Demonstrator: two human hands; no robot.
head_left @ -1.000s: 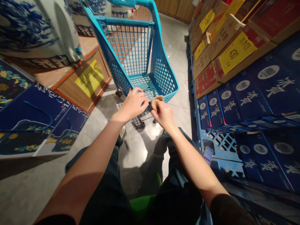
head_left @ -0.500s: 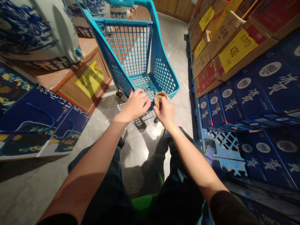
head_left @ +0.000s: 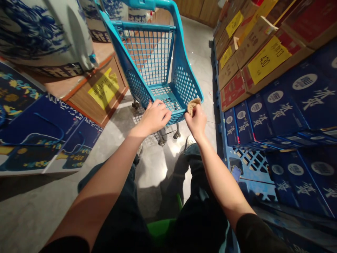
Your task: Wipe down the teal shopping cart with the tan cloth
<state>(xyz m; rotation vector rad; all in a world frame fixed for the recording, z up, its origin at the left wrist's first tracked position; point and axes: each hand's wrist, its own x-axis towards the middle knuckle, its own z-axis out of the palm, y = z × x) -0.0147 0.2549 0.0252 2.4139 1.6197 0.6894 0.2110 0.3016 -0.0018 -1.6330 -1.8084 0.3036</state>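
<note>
A blue plastic shopping cart [head_left: 168,92] stands in front of me, its latticed basket facing my knees. My left hand [head_left: 156,116] lies over the near left corner of the cart, fingers bent around the rim. Crumpled in my right hand [head_left: 197,122] is a tan cloth [head_left: 194,104], pinched between thumb and fingers. It touches the near right corner of the cart's rim. The undersides of the fingers on both hands are hidden.
Dark blue boxes [head_left: 280,109] and brown cartons [head_left: 250,52] are stacked on a blue pallet [head_left: 250,174] at right, with a phone [head_left: 236,173] on it. At left, large blue-and-white jars [head_left: 50,38] stand on a wooden platform [head_left: 76,100], beside blue gift boxes [head_left: 37,133].
My right hand and the cloth have slid right along the near rim to the cart's right corner. My left hand has stayed at the left corner.
</note>
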